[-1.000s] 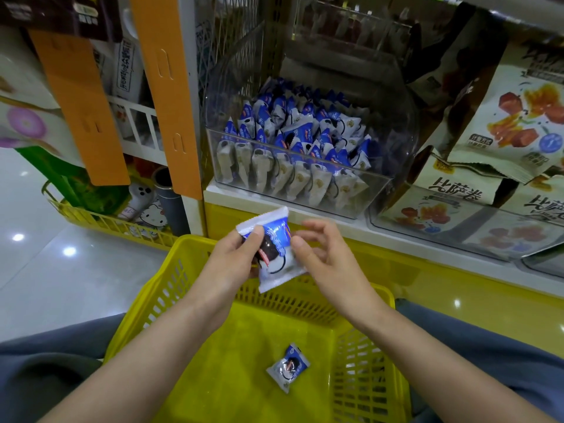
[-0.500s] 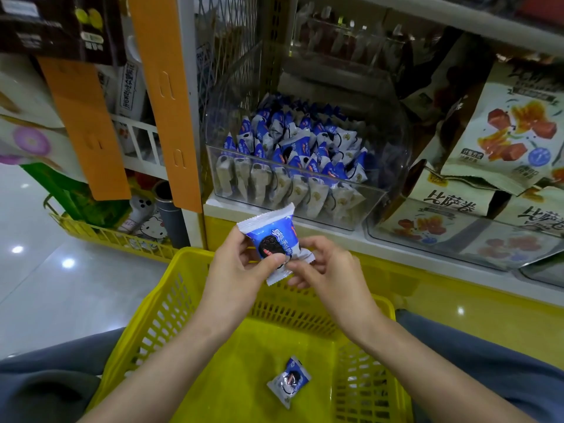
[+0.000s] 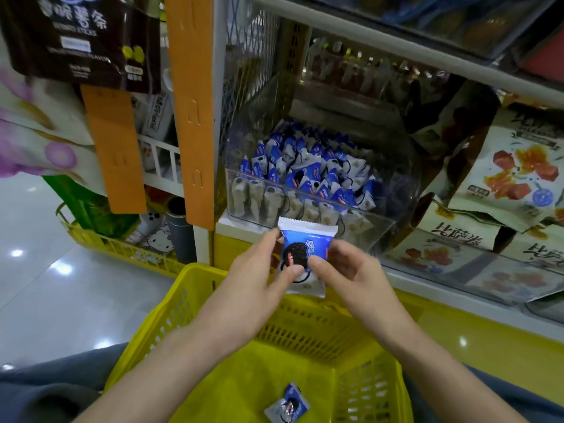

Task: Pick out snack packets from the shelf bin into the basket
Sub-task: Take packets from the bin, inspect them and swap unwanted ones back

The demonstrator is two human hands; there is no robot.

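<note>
A blue-and-white sandwich-cookie packet (image 3: pixel 306 254) is held upright in both hands above a yellow plastic basket (image 3: pixel 305 331) at a shop shelf. The packet's left edge is pinched by the left hand (image 3: pixel 253 279), with the thumb laid across the printed face and a fingertip at the upper corner. Its right edge is pinched in the same way by the right hand (image 3: pixel 351 270). The printed side is turned toward the wearer, seemingly so that the packet can be looked over before it is let go. Just beyond and above the grip stands the clear shelf bin (image 3: pixel 396 166), where many packets of the same kind (image 3: pixel 308 175) are packed on end behind a low front wall. Below the grip and nearer the wearer, one matching packet (image 3: pixel 288 406) lies on the basket floor. The basket appears to have been placed against the shelf base under the bin so that each carry is kept short. To the right of the grip, larger snack bags (image 3: pixel 457 236) are stacked on the same shelf and are left untouched. The task is judged to be at an early stage, with one packet delivered, one in hand and the bin well stocked. A release straight down over the basket is all that the next move should call for.
</note>
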